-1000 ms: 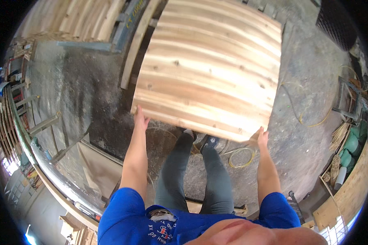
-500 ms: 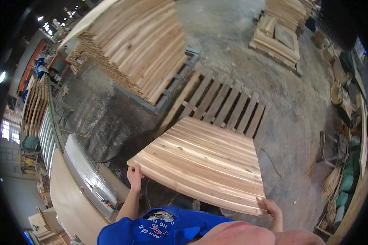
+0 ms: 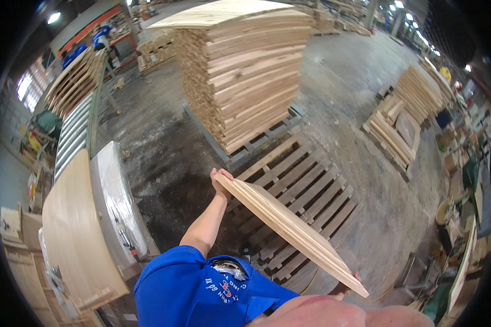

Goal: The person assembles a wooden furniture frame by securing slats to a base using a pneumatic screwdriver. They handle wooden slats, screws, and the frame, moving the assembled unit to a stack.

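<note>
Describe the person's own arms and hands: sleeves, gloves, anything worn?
Both hands are bare, with no gloves. The left hand ends a bare forearm coming out of a short blue shirt sleeve. Only the fingertips of the right hand show.

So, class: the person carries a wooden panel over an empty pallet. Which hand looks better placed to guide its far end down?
Probably the left hand: it grips the wooden panel at its far corner above the pallet. The right hand barely shows.
</note>
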`<action>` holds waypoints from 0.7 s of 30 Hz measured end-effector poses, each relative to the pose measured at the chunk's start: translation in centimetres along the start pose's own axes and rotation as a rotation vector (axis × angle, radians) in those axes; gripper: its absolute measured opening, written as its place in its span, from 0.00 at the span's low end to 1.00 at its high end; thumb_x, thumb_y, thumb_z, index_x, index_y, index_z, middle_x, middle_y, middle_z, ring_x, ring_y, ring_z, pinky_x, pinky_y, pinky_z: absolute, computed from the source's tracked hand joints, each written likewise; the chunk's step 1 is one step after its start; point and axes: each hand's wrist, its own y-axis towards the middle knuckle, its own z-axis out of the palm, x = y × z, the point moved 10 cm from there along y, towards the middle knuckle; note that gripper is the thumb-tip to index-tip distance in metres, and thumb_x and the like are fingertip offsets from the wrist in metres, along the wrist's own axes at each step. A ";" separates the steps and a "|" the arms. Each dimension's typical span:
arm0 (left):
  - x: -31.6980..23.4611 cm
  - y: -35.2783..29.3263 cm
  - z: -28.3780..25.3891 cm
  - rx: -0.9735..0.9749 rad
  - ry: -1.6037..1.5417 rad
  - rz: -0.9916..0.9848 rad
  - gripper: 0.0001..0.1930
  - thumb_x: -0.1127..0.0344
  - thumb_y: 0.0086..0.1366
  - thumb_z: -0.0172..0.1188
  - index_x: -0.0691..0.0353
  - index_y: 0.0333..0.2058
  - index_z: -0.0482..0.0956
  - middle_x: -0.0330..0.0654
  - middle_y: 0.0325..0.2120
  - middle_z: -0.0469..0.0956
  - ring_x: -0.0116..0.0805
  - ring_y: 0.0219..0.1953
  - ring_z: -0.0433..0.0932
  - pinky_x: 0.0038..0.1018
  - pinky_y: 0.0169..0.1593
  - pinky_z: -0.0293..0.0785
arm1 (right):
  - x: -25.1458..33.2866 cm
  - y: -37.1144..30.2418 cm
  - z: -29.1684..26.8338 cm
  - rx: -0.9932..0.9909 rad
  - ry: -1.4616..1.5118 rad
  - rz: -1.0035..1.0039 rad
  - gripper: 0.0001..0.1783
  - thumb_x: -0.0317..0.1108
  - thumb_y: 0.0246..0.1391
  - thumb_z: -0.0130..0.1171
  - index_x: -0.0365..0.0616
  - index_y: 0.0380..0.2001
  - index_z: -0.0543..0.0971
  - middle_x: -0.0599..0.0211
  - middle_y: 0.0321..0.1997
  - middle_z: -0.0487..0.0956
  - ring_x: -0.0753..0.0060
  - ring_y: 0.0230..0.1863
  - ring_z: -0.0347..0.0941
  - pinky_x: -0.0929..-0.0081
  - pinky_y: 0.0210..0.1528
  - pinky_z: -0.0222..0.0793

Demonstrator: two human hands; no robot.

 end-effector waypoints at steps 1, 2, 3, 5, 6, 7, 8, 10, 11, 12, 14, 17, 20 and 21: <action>-1.7 -1.6 -0.9 -0.050 0.018 0.037 0.29 0.43 0.59 0.36 0.59 0.09 0.66 0.42 0.07 0.63 0.36 0.18 0.66 0.30 0.26 0.64 | -0.4 1.5 1.2 -0.039 0.060 0.027 0.34 0.61 0.57 0.30 0.43 0.47 0.71 0.59 0.48 0.71 0.61 0.51 0.64 0.58 0.60 0.52; -3.9 -2.8 -0.3 0.035 0.015 0.088 0.28 0.43 0.58 0.38 0.58 0.09 0.65 0.41 0.08 0.64 0.35 0.18 0.66 0.29 0.26 0.64 | -0.4 3.3 2.4 -0.076 0.116 0.053 0.34 0.61 0.57 0.30 0.43 0.48 0.71 0.58 0.49 0.70 0.61 0.51 0.64 0.57 0.60 0.52; -5.7 -5.2 0.3 0.093 0.033 0.113 0.27 0.43 0.58 0.40 0.57 0.10 0.65 0.39 0.09 0.65 0.34 0.18 0.66 0.29 0.25 0.64 | 0.8 4.0 2.7 -0.123 0.139 0.107 0.35 0.62 0.57 0.31 0.43 0.48 0.70 0.58 0.49 0.70 0.61 0.51 0.64 0.57 0.60 0.52; -8.0 -8.7 0.1 -0.292 -0.075 0.126 0.22 0.43 0.57 0.45 0.57 0.21 0.70 0.40 0.20 0.71 0.35 0.26 0.69 0.31 0.33 0.68 | 4.9 5.9 2.9 -0.224 0.162 0.183 0.35 0.62 0.56 0.32 0.44 0.49 0.69 0.58 0.50 0.69 0.60 0.52 0.63 0.56 0.60 0.52; -10.3 -11.3 1.9 -0.286 -0.025 0.131 0.21 0.43 0.57 0.46 0.57 0.28 0.71 0.40 0.26 0.71 0.36 0.32 0.70 0.33 0.39 0.67 | 7.9 6.4 4.4 -0.240 0.147 0.140 0.36 0.62 0.55 0.34 0.43 0.52 0.66 0.55 0.53 0.67 0.58 0.54 0.62 0.55 0.60 0.51; -12.8 -14.1 3.4 -0.280 0.025 0.131 0.22 0.42 0.56 0.48 0.56 0.35 0.71 0.41 0.33 0.72 0.37 0.39 0.70 0.34 0.45 0.67 | 10.9 6.6 6.3 -0.255 0.134 0.095 0.37 0.62 0.54 0.35 0.42 0.55 0.64 0.53 0.55 0.65 0.56 0.56 0.60 0.54 0.60 0.50; -16.9 -17.5 4.3 -0.223 0.012 0.185 0.23 0.43 0.58 0.47 0.58 0.40 0.71 0.41 0.37 0.72 0.35 0.42 0.71 0.34 0.46 0.67 | 14.8 5.9 10.8 -0.215 0.085 0.118 0.38 0.62 0.54 0.35 0.41 0.57 0.61 0.52 0.57 0.63 0.54 0.58 0.59 0.54 0.61 0.49; -23.7 -23.4 7.1 -0.078 -0.039 0.251 0.25 0.45 0.60 0.46 0.58 0.46 0.70 0.41 0.43 0.73 0.34 0.47 0.70 0.33 0.49 0.67 | 23.3 6.1 11.8 -0.134 -0.063 -0.029 0.40 0.62 0.55 0.34 0.41 0.59 0.58 0.49 0.59 0.60 0.51 0.59 0.56 0.53 0.61 0.48; -26.6 -26.5 9.3 -0.003 -0.026 0.287 0.25 0.44 0.60 0.46 0.58 0.46 0.70 0.40 0.45 0.72 0.34 0.48 0.70 0.33 0.50 0.67 | 26.3 6.9 10.4 -0.104 -0.142 -0.139 0.40 0.63 0.54 0.34 0.41 0.59 0.58 0.49 0.60 0.59 0.49 0.60 0.55 0.53 0.61 0.48; -30.7 -29.8 10.0 0.042 0.021 0.367 0.25 0.44 0.61 0.46 0.57 0.46 0.70 0.40 0.44 0.73 0.34 0.48 0.70 0.33 0.51 0.67 | 28.1 7.8 10.0 -0.084 -0.178 -0.109 0.40 0.61 0.55 0.34 0.38 0.58 0.58 0.48 0.59 0.60 0.52 0.58 0.57 0.55 0.60 0.51; -37.9 -38.5 11.5 0.038 0.140 0.548 0.27 0.41 0.61 0.44 0.58 0.47 0.70 0.42 0.43 0.73 0.37 0.48 0.70 0.33 0.53 0.63 | 33.7 6.9 12.3 -0.057 -0.218 -0.141 0.39 0.60 0.56 0.34 0.33 0.55 0.60 0.47 0.57 0.62 0.54 0.55 0.60 0.57 0.58 0.55; -47.3 -52.6 14.6 -0.007 0.257 0.806 0.29 0.40 0.60 0.45 0.59 0.48 0.69 0.45 0.44 0.73 0.40 0.48 0.69 0.34 0.56 0.60 | 43.8 5.0 15.2 -0.087 -0.107 -0.219 0.38 0.59 0.56 0.37 0.31 0.53 0.63 0.47 0.55 0.64 0.55 0.54 0.62 0.58 0.56 0.58; -53.4 -63.7 17.3 0.027 0.307 0.958 0.30 0.40 0.58 0.48 0.59 0.49 0.68 0.47 0.45 0.72 0.40 0.48 0.69 0.37 0.56 0.60 | 48.5 7.2 14.7 -0.022 0.158 -0.127 0.33 0.54 0.54 0.40 0.34 0.51 0.64 0.51 0.53 0.65 0.55 0.53 0.63 0.55 0.55 0.58; -55.2 -67.3 17.8 0.020 0.331 1.002 0.30 0.40 0.58 0.50 0.59 0.49 0.68 0.48 0.45 0.72 0.41 0.49 0.69 0.38 0.56 0.60 | 49.4 6.8 15.8 0.044 0.222 -0.101 0.31 0.53 0.53 0.40 0.35 0.49 0.65 0.51 0.52 0.66 0.55 0.52 0.63 0.55 0.54 0.59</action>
